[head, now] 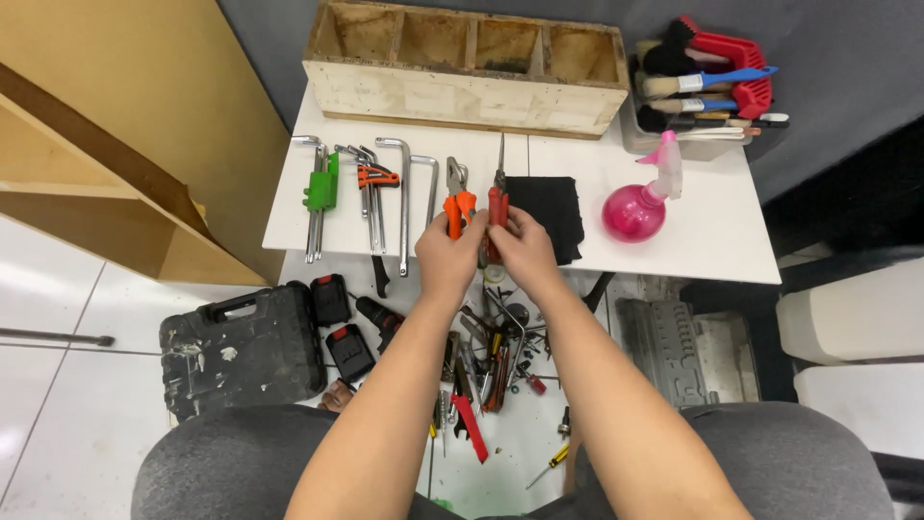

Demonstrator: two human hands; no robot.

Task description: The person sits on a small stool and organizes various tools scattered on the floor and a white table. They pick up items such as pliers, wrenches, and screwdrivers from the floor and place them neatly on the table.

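Both my hands meet over the near edge of a small white table point(703, 231). My left hand point(449, 252) closes on the orange-handled pliers point(458, 197), whose jaws point away from me. My right hand point(521, 247) grips the red-handled long-nose pliers point(498, 193) right beside them. A folded black cloth point(549, 212) lies just right of my right hand. Left of my left hand lie loose long hex keys point(405, 197), an orange-clipped set point(372, 183) and a green-clipped set point(320, 188).
A wooden compartment box point(462, 91) stands along the table's far edge. A pink spray bottle point(639, 204) and a bin of brushes point(707, 91) are at the right. On the floor below lie a black tool case point(241, 347), drill batteries point(346, 351) and several scattered hand tools point(486, 371).
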